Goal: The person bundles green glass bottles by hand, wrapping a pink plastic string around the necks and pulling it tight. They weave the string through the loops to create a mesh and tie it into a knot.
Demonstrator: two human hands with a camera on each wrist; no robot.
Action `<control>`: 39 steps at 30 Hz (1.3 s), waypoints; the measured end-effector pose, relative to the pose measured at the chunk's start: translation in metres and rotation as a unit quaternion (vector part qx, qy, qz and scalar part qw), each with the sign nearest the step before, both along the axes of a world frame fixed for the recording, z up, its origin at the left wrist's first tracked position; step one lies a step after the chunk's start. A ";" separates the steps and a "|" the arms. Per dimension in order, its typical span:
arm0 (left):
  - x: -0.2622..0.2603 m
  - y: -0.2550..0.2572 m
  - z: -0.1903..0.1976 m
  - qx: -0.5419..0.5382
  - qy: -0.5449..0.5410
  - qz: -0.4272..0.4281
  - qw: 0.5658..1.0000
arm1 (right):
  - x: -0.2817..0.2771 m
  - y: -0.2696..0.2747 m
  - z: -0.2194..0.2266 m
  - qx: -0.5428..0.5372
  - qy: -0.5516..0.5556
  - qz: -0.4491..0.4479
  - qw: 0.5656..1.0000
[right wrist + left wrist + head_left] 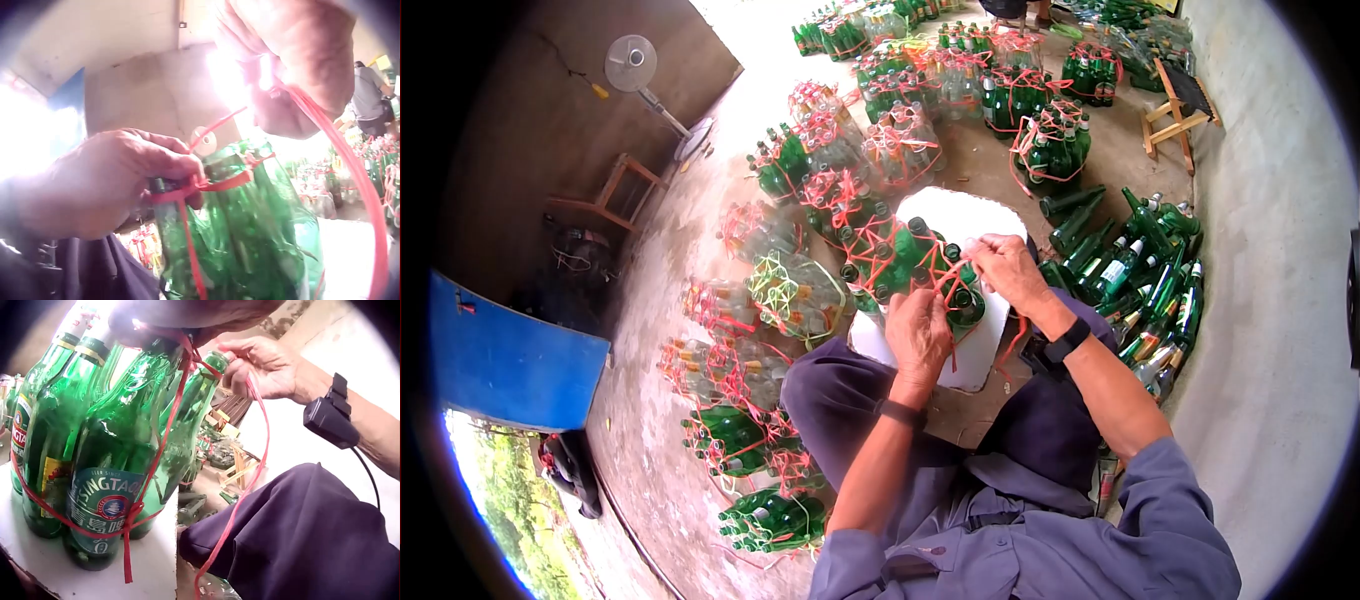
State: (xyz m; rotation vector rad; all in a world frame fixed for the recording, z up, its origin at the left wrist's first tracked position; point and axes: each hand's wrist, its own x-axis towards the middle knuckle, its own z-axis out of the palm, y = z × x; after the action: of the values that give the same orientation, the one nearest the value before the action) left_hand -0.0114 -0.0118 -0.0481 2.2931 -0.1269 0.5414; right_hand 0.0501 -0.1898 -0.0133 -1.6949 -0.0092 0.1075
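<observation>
A bundle of green beer bottles (112, 481) stands upright on a white board (980, 345) between my knees. Red plastic twine (164, 434) rings the bottles low down and laces over their necks. My left hand (918, 335) pinches the twine at a bottle neck on the near side of the bundle. Over the bundle's right side, my right hand (1007, 272) grips the twine between thumb and fingers. A short length of twine is stretched between both hands. From the right hand a loose tail hangs down past the board, as the left wrist view shows.
Tied bundles of bottles (830, 130) stand in rows ahead and to the left. Loose green bottles (1135, 270) lie heaped at my right by the wall (1270, 300). A wooden folding stool (1178, 112) and a standing fan (632, 65) are farther off. Another person (372, 97) is in the background.
</observation>
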 end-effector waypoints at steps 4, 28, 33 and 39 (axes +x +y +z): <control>0.000 -0.004 0.001 -0.033 0.001 0.000 0.999 | 0.002 -0.017 -0.029 -0.117 -0.088 0.018 0.989; 0.000 -0.008 0.003 -0.065 -0.012 -0.006 0.998 | 0.045 -0.009 -0.027 -0.168 -0.029 0.242 0.955; 0.000 -0.007 0.001 -0.060 -0.010 -0.012 0.998 | 0.045 -0.014 -0.050 -0.086 -0.093 0.227 0.966; 0.000 -0.006 0.002 -0.069 -0.023 -0.027 0.997 | 0.038 0.000 -0.030 -0.129 -0.015 0.180 0.975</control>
State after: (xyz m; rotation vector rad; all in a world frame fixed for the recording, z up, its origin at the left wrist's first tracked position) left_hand -0.0111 -0.0176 -0.0465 2.1382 -0.1690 0.5573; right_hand 0.0879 -0.1897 -0.0434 -1.9394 -0.3382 0.3675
